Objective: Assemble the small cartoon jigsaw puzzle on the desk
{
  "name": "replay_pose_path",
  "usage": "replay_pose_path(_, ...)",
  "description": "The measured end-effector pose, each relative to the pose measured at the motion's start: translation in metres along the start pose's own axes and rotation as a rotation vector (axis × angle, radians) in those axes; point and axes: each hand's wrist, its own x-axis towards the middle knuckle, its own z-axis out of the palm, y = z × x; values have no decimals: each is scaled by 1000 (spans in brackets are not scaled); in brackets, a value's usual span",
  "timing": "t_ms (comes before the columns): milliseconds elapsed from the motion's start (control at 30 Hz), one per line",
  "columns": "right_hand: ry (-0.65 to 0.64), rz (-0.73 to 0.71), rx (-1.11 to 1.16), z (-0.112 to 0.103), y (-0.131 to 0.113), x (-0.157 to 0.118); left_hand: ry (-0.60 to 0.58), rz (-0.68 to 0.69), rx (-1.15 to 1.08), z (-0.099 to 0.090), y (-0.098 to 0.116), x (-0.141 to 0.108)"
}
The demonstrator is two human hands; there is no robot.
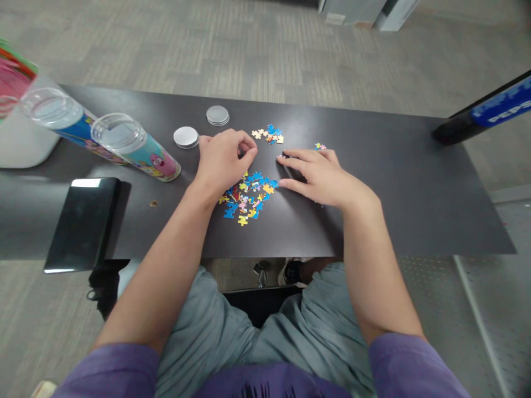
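Observation:
Colourful jigsaw pieces (253, 196) lie in a loose heap on the dark table, mostly blue and yellow with some pink and red. My left hand (224, 163) hovers over the heap's far left side, thumb and fingers curled into a pinch; whatever is between the fingertips is hidden. To the right of the heap, my right hand (321, 174) rests palm down with its fingers apart. A small piece peeks out by its index fingertip, and the thumb tip reaches the heap's edge. More pieces (321, 146) show just beyond the right hand, partly covered by it.
A smaller group of pieces (269, 134), some backside up, lies farther back. White round lids (186, 137) and stacked grey lids (218, 115) sit left of it. Clear-topped printed canisters (136, 146), a black tablet-like slab (83, 221) and a dark Pepsi-labelled cylinder (485, 108) flank the table.

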Motion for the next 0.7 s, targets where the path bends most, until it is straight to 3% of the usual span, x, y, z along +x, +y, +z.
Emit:
replay_pose_path(133, -6, 99, -35, -10, 16, -7, 9, 3, -7, 1, 0, -1)
replay_pose_path(267, 53, 156, -41, -8, 13, 6, 7, 10, 1, 2, -4, -3)
replay_pose_path(400, 65, 121, 25, 4, 8, 25, -12, 21, 9, 3, -8, -3)
replay_pose_path(533, 49, 51, 92, 7, 13, 27, -19, 28, -1, 3, -11, -3)
replay_pose_path(700, 174, 73, 31, 3, 17, 23, -5, 34, -23, 4, -11, -3)
